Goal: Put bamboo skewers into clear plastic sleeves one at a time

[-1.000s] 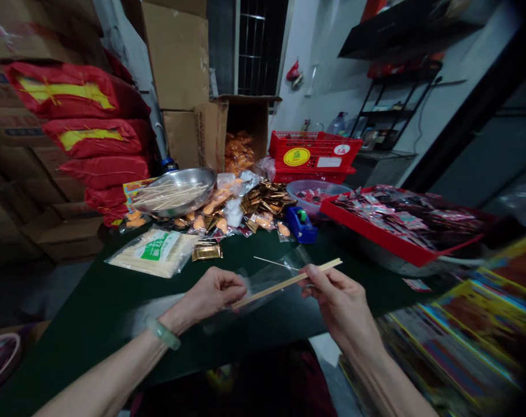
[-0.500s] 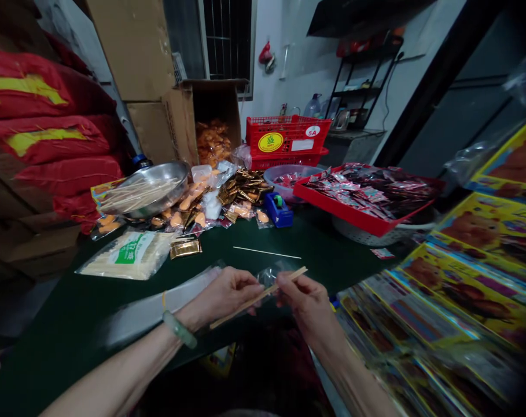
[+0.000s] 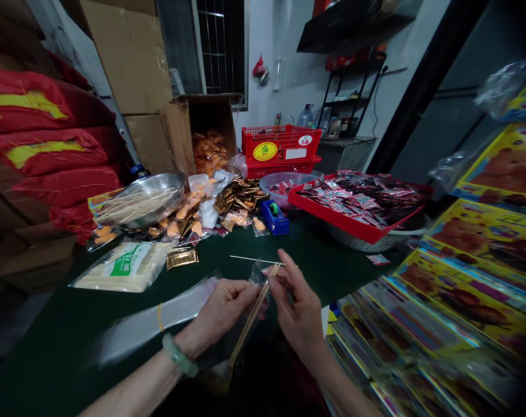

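Note:
Near the table's front edge, my left hand (image 3: 230, 304) pinches a clear plastic bag (image 3: 257, 272) between thumb and fingers. Thin wooden sticks (image 3: 250, 318) slant down from beside the bag's opening toward my lap. My right hand (image 3: 295, 295) has its thumb and a finger at the upper end of the sticks, with the index finger raised. A banded stack of clear bags (image 3: 180, 310) lies under and left of my left wrist. One more thin stick (image 3: 245, 258) lies on the table beyond my hands.
On the green table (image 3: 206, 260) are a bag of sticks (image 3: 145, 278), a metal bowl (image 3: 176, 197), a gold packet (image 3: 183, 258), a blue tape dispenser (image 3: 276, 220) and a red tray (image 3: 353, 226) of sachets. Printed packages (image 3: 458, 289) pile up at right.
The sticks have swung from a shallow slant to a steep one, lower ends toward my lap. My right index finger has lifted. The view has shifted slightly.

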Tool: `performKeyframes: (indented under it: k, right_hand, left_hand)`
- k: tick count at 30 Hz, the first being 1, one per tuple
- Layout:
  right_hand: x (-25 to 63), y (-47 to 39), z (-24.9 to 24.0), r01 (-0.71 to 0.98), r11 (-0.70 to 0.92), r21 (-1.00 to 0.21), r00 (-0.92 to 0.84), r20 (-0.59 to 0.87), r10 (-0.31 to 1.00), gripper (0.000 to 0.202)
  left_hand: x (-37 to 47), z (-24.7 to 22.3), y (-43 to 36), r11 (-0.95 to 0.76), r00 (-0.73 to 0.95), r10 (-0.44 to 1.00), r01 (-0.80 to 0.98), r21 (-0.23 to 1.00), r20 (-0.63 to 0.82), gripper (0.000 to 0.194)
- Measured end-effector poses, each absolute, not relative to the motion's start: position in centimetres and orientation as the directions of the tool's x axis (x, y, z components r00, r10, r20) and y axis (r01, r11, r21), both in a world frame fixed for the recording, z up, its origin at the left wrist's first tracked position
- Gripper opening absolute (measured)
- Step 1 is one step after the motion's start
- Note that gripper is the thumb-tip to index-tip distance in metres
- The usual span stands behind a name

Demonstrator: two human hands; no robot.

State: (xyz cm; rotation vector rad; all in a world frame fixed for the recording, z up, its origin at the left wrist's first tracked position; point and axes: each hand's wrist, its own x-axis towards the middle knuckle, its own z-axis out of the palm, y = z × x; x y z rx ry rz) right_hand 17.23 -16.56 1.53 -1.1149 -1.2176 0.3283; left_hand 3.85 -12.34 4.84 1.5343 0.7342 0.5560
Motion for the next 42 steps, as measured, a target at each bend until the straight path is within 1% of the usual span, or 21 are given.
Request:
performKeyframes:
  k: [3,5,6,8,10,12,14,17,20,22,23,24,25,26,27,28,30,33,37,39,42]
  right_hand:
    - [16.5,-16.7,1.8,0.409,0.513,-0.755,0.28,0.639,0.717,0.019]
    - [16.2,-16.9,2.1,0.345,0.505,-0.791,0.267,0.599,0.755,0.014]
    - [16.0,-16.9,2.3,0.279,0.474,-0.835,0.287,0.544,0.788,0.016]
    - [16.0,-16.8,2.8,0.098,0.367,-0.925,0.345,0.377,0.86,0.031]
    - [16.1,-16.4,3.4,-0.096,0.245,-0.965,0.357,0.196,0.913,0.042]
    - [16.3,-16.0,3.9,-0.214,0.174,-0.961,0.311,0.102,0.945,0.034]
    - [16.2,-15.6,4.5,-0.242,0.162,-0.957,0.281,0.091,0.955,0.024]
    - [15.4,-15.4,5.3,-0.159,0.148,-0.976,0.233,0.109,0.966,0.022]
    - [14.6,-15.5,5.8,-0.017,0.148,-0.989,0.152,0.144,0.978,0.021]
    - [14.3,-15.8,5.9,0.15,0.26,-0.954,0.223,0.289,0.931,0.017]
    - [14.1,-16.0,5.9,0.277,0.339,-0.899,0.279,0.413,0.867,0.014]
    - [14.0,-16.2,5.9,0.42,0.413,-0.808,0.303,0.554,0.775,0.01]
    - [13.9,-16.5,5.9,0.553,0.468,-0.689,0.276,0.682,0.677,0.007]
    - [13.7,-16.8,5.9,0.659,0.501,-0.562,0.203,0.773,0.601,0.007]
    - [13.6,-17.0,5.9,0.727,0.521,-0.447,0.104,0.822,0.56,0.009]
    - [13.5,-17.2,5.8,0.767,0.533,-0.357,0.008,0.836,0.548,0.013]
    - [13.3,-17.5,5.8,0.818,0.517,-0.251,-0.115,0.81,0.576,0.017]
    - [13.3,-17.9,5.5,0.874,0.45,-0.181,-0.171,0.754,0.634,0.023]
    - [13.6,-18.5,4.8,0.925,0.364,-0.108,-0.178,0.723,0.667,0.027]
    - [13.8,-18.6,4.4,0.934,0.338,-0.114,-0.153,0.726,0.67,0.027]
    - [14.7,-18.5,4.1,0.905,0.345,-0.248,-0.064,0.725,0.686,0.023]
  left_hand:
    - [3.1,4.9,-12.4,-0.063,0.645,0.764,0.115,0.991,-0.026,0.044]
    - [2.6,5.0,-12.5,-0.07,0.617,0.786,0.129,0.989,-0.025,0.044]
    - [2.3,5.0,-12.7,-0.069,0.607,0.794,0.141,0.988,-0.031,0.043]
    - [1.9,5.0,-12.9,-0.066,0.598,0.8,0.162,0.984,-0.045,0.043]
    - [1.5,4.9,-13.2,-0.061,0.605,0.794,0.174,0.983,-0.058,0.042]
    - [1.1,4.8,-13.3,-0.043,0.619,0.782,0.169,0.985,-0.072,0.04]
    - [0.8,4.9,-13.3,-0.031,0.609,0.792,0.124,0.992,-0.052,0.034]
    - [0.5,5.5,-13.1,-0.05,0.531,0.847,0.023,0.998,0.03,0.029]
    - [0.4,6.3,-12.9,-0.105,0.457,0.886,0.031,0.994,0.08,0.023]
    - [0.4,6.5,-12.9,-0.132,0.425,0.901,0.069,0.989,0.09,0.023]
    - [0.4,6.4,-12.9,-0.138,0.415,0.905,0.088,0.987,0.089,0.024]
    - [0.4,6.3,-13.0,-0.144,0.406,0.91,0.106,0.984,0.089,0.024]
    - [0.3,6.2,-13.0,-0.156,0.402,0.911,0.12,0.981,0.095,0.025]
    - [0.3,6.1,-13.1,-0.179,0.409,0.906,0.131,0.975,0.111,0.026]
    - [0.3,5.9,-13.1,-0.216,0.426,0.894,0.139,0.966,0.139,0.026]
    - [0.3,5.9,-13.2,-0.267,0.448,0.877,0.149,0.952,0.175,0.025]
    - [0.3,5.8,-13.4,-0.38,0.494,0.832,0.176,0.908,0.253,0.025]
    - [0.3,6.0,-13.9,-0.516,0.557,0.768,0.249,0.82,0.315,0.026]
    - [0.5,6.0,-14.6,-0.609,0.635,0.712,0.348,0.712,0.299,0.024]
    - [0.8,6.0,-14.9,-0.634,0.663,0.693,0.374,0.676,0.283,0.023]
    - [1.2,6.4,-15.2,-0.645,0.694,0.669,0.362,0.673,0.267,0.023]
